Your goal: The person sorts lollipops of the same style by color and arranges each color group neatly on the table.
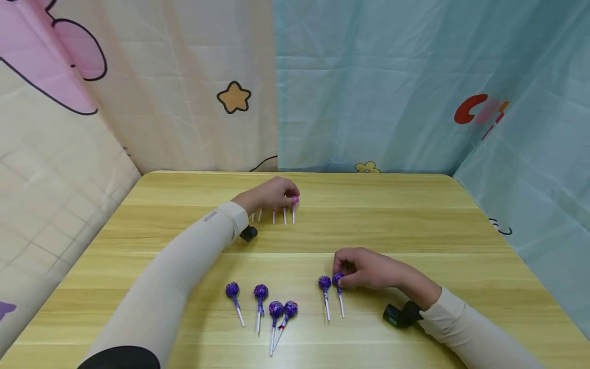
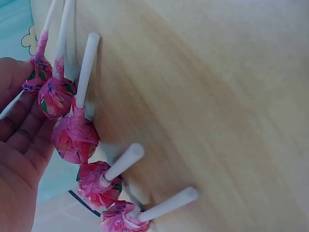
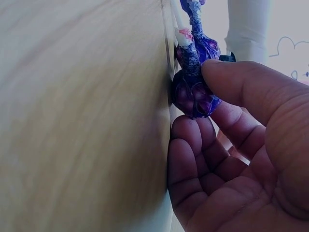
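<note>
With the left hand (image 1: 273, 195) we pinch a pink-wrapped lollipop (image 2: 42, 68), rightmost of five in a row on the wood-grain table (image 1: 415, 215). With the right hand (image 1: 369, 267) we pinch a purple-wrapped lollipop (image 3: 193, 93), just beside another; four more purple lollipops (image 1: 261, 292) lie farther left.

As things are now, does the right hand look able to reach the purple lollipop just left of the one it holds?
Probably yes: the neighbouring lollipop lies close by, uncovered. The right hand would likely need to release the held lollipop first.
</note>
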Motion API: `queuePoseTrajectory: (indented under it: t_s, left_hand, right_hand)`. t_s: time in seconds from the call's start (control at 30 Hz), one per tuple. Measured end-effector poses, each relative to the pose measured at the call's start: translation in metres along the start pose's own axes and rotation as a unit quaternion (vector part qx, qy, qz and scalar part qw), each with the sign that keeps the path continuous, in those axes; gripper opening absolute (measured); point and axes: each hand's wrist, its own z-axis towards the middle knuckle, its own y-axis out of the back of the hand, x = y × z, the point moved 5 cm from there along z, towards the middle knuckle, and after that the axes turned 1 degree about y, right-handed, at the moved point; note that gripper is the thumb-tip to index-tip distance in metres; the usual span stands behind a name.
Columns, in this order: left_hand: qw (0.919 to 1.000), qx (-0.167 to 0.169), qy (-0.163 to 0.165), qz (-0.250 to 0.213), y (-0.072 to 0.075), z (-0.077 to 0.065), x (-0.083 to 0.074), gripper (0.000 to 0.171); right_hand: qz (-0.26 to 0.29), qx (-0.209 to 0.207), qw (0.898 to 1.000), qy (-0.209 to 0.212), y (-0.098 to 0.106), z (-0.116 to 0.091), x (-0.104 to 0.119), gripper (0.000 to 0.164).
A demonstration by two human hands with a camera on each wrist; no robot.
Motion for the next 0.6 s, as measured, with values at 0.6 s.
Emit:
queuePoseTrajectory:
  t_s: [0.6]
  left_hand:
    - [0.9997,0.020,0.006,0.007,-0.0048,0.0004,0.0011,0.013]
  right_hand:
    - [-0.007,-0.001,1.000,-0.014,-0.0002,0.0005,0.0020,0.011]
